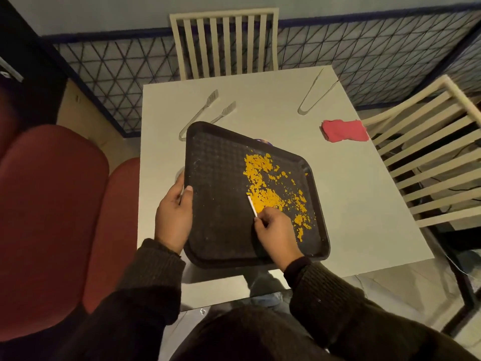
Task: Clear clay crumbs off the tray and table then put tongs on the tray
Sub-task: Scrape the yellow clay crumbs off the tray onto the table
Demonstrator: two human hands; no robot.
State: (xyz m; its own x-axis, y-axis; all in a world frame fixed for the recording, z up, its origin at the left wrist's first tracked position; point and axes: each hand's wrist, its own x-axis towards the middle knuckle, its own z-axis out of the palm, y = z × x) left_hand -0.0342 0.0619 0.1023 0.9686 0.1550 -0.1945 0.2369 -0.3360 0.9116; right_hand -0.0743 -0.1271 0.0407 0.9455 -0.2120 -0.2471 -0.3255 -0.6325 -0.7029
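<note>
Metal tongs with toothed tips lie on the white table at the far left, their hinged end just beside the tray's far left corner. They look stiff, light and a little slick, so I would judge the best hold to be across both arms near the middle, pinched so they close rather than spring apart.

Next comes the left hand, closed over the left rim of the dark plastic tray, thumb on top of the rim and fingers wrapped beneath. That tray looks rigid and light, with a textured floor that probably catches small bits. It sits slightly turned on the table, and its near edge reaches the table's front edge.

Further right, the right hand pinches a thin white scraper between thumb and fingers, its edge set against the orange clay crumbs. These lie scattered over the right half of the tray, dry-looking and flaky, likely to slide when pushed but easy to smear if pressed.

A second pair of tongs, plain and slender, lies at the far right of the table, with a pink cloth just nearer.
</note>
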